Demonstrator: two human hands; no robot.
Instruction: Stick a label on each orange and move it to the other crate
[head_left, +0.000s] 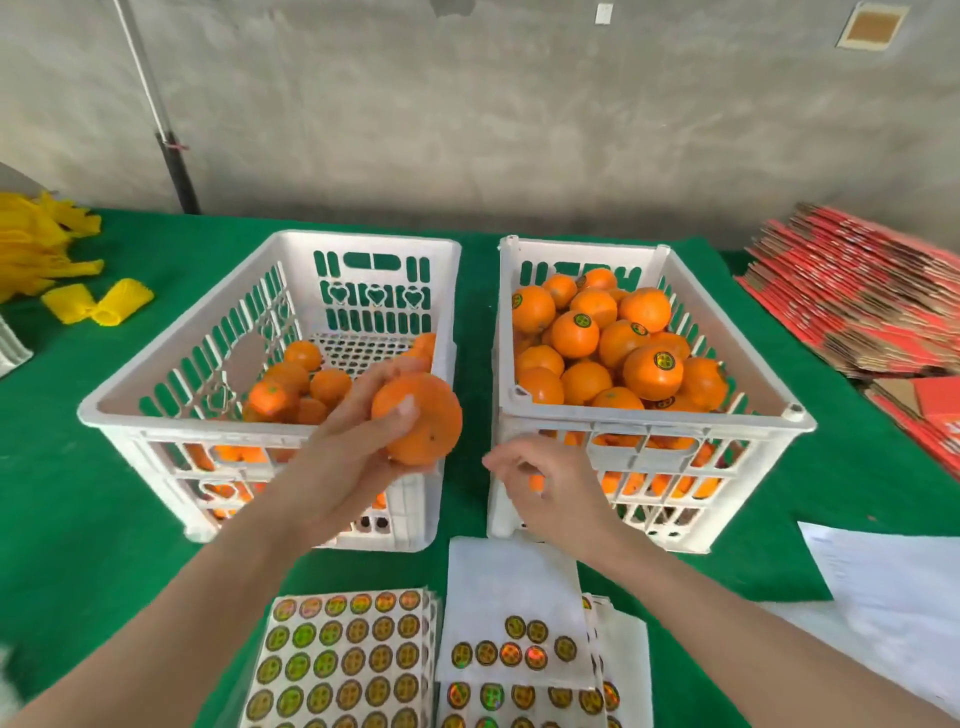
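Wall (519, 130): you face bare grey concrete (mottled, evenly lit).
Table (78, 519): green felt covers it.
Pole (146, 78): leans against the wall, your left.
Cartons (857, 301): flat red stack, your right.

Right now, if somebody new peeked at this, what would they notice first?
The big orange gripped in the left hand, held up at the left crate's near corner, catches the eye first. Then the right crate, piled high with stickered oranges. Shiny round sticker sheets lie nearest the person, on the green cloth.
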